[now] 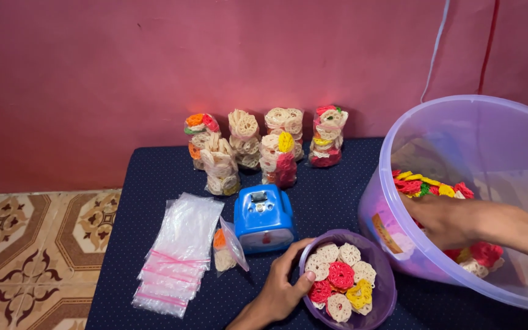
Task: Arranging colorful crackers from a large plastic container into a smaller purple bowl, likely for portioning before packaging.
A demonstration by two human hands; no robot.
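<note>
My left hand [279, 287] grips the near left rim of a small purple bowl [384, 287] that holds round lacy crackers [340, 276] in white, red and yellow. My right hand [444, 220] reaches down inside a large translucent purple tub [459, 131], its fingers among the colourful crackers [426, 184] there; whether it holds any is hidden behind the tub wall. The tub is tilted toward me at the right.
A blue sealing device [263, 217] sits mid-mat. A stack of empty clear bags [178, 253] and one partly filled bag [226, 247] lie to its left. Several filled cracker bags [267, 143] stand by the pink wall. Everything rests on a dark dotted mat [154, 177]; tiled floor [32, 244] at left.
</note>
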